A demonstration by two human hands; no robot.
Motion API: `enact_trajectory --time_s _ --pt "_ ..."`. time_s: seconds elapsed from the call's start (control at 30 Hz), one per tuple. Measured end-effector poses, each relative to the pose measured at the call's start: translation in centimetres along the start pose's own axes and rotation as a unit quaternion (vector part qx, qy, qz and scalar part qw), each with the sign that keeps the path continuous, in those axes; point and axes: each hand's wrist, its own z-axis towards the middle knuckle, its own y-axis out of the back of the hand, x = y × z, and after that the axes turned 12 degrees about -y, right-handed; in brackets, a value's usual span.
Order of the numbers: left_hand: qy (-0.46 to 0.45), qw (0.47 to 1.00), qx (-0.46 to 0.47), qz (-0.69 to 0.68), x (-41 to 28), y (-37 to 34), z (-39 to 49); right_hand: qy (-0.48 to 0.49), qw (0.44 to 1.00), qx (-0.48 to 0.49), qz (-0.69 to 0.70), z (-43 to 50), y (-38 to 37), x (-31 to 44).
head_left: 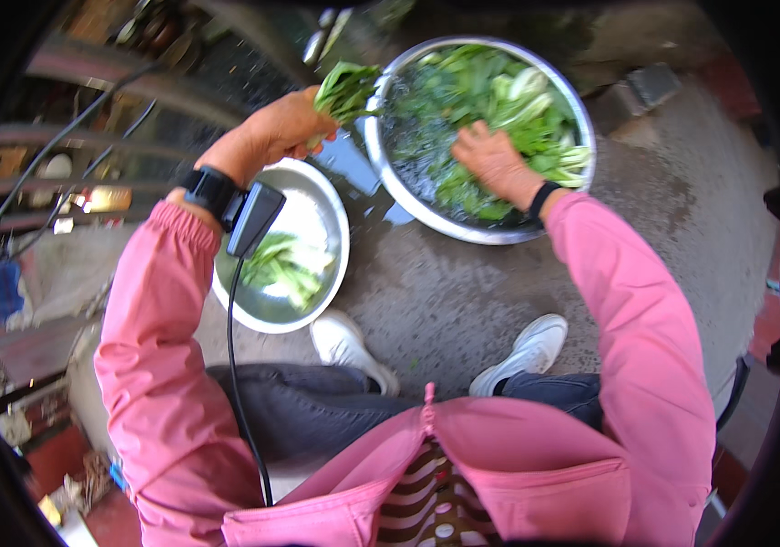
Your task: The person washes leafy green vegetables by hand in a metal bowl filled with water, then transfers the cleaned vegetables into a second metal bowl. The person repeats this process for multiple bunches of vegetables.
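Observation:
My left hand [294, 125] grips a small bunch of wet leafy greens [347, 90] by its stalks, just outside the left rim of a large metal basin [417, 213]. Water and many loose leafy greens [530, 102] fill that basin, and the water at its left is rippled. Over the basin, my right hand [496, 164] is palm down among the leaves; its underside is hidden, so whether it pinches any is unclear. Below my left wrist, a smaller metal bowl [339, 256] stands on the floor with some greens [284, 267] at its bottom.
Wet concrete floor [424, 294] lies between the basin and my white shoes [530, 352]. A black cable [234, 355] hangs from the device [257, 217] on my left wrist. Metal rails [137, 89] run along the left. A grey block [653, 85] sits beyond the basin's right side.

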Motion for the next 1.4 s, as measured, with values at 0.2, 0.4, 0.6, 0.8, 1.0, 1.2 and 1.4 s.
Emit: enact_trajectory --time_s 0.2,0.4,0.6,0.8,1.0,1.2,1.4 --pt "0.058 0.993 -0.107 0.005 7.8 1.5 -7.3 -0.098 0.995 0.011 -0.01 2.6 -1.1 2.0" --pt "0.167 0.946 -0.258 -0.105 18.5 -0.9 -9.4 -0.188 0.982 0.001 0.037 6.1 -2.5 3.9" --pt "-0.068 0.965 0.088 0.239 24.5 -3.7 -10.1 -0.291 0.956 0.035 0.009 9.3 -3.6 5.8" --pt "0.044 0.883 0.122 0.452 19.9 -3.0 -4.7 -0.269 0.925 0.212 0.165 9.4 1.4 4.3" --pt "-0.074 0.995 -0.03 0.067 8.6 -7.2 2.0 -0.083 0.967 0.184 0.153 5.2 9.4 -3.9" --pt "0.168 0.926 0.067 -0.332 3.7 -16.5 6.4 -0.087 0.87 0.486 0.011 -2.0 9.3 -5.8" --pt "0.09 0.93 -0.026 -0.355 6.0 -19.0 11.9 -0.098 0.911 0.38 0.127 -4.2 2.8 -1.4"
